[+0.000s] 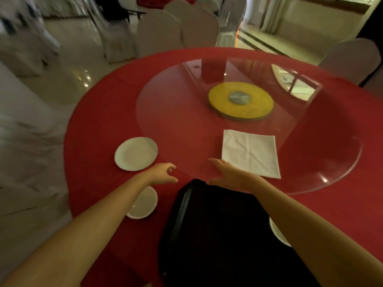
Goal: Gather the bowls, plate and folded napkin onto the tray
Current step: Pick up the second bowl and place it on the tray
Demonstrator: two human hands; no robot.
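A black tray (217, 235) lies on the red table right in front of me. A white plate (134, 154) sits to the left, partly under the glass turntable's edge. One white bowl (145, 204) rests left of the tray, half hidden by my left forearm. Another white bowl (277, 233) peeks out at the tray's right edge, under my right arm. A folded white napkin (250, 152) lies on the glass. My left hand (163, 172) hovers empty with curled fingers near the plate. My right hand (230, 172) is spread beside the napkin's near left corner, holding nothing.
A round glass turntable (186, 121) with a yellow hub (240, 100) covers the middle of the table (99, 121). White-covered chairs (178, 27) ring the far side and the left, and one stands at the right.
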